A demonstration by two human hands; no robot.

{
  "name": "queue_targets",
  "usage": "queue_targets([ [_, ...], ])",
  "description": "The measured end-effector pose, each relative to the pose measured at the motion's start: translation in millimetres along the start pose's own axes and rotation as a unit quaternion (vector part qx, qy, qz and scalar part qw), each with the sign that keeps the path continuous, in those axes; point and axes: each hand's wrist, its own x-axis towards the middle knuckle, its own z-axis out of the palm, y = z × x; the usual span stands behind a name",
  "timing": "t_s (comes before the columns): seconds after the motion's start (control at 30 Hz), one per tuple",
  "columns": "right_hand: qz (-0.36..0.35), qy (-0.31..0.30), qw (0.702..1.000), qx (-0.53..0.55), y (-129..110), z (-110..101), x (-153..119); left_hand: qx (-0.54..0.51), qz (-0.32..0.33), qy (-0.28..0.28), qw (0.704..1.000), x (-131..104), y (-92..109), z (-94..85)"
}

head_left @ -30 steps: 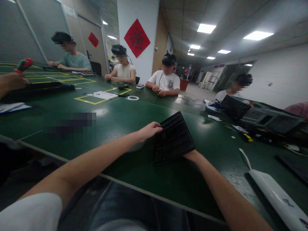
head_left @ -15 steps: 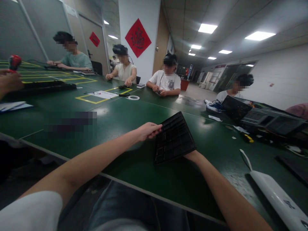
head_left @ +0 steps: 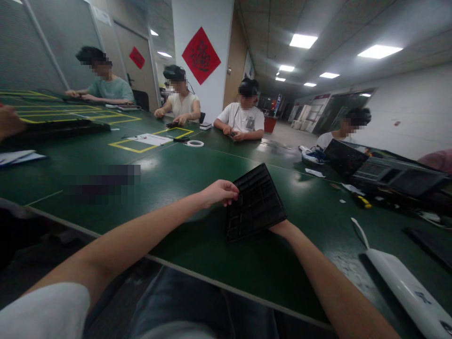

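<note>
A black tray with a grid of compartments (head_left: 259,200) is held tilted above the green table (head_left: 187,174). My right hand (head_left: 280,228) supports it from below at its lower right corner; the fingers are hidden behind it. At the tray's left edge is my left hand (head_left: 223,192), its thumb and fingertips pinched together over the compartments. Whatever those fingertips hold, if anything, is too small to make out.
A white power strip (head_left: 406,282) lies at the right, below an opened computer case (head_left: 391,172). A tape roll (head_left: 195,143) and a paper sheet (head_left: 150,139) lie farther back. Several people sit around the table. Blue-white papers (head_left: 21,157) are at the left.
My left hand has shifted slightly down and inward over the tray, its fingers bending more. The tray and my right hand have hardly moved.
</note>
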Motion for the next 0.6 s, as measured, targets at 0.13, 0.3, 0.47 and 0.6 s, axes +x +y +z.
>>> queue_targets([
  [0.13,0.003,0.006,1.0,-0.004,3.5,0.0,-0.3,0.057,0.034,0.03,0.997,-0.2,-0.7,3.6],
  [0.3,0.009,0.026,1.0,-0.015,17.3,0.3,0.3,0.144,0.063,0.07,0.985,2.5,-10.6,12.2],
  [0.47,0.013,0.041,0.999,-0.014,24.0,0.5,-1.2,0.288,0.131,0.145,0.938,-1.5,-14.5,20.0],
  [0.6,0.01,0.038,0.999,0.0,20.8,0.5,-3.4,0.416,0.161,0.175,0.878,-10.2,-10.3,26.0],
])
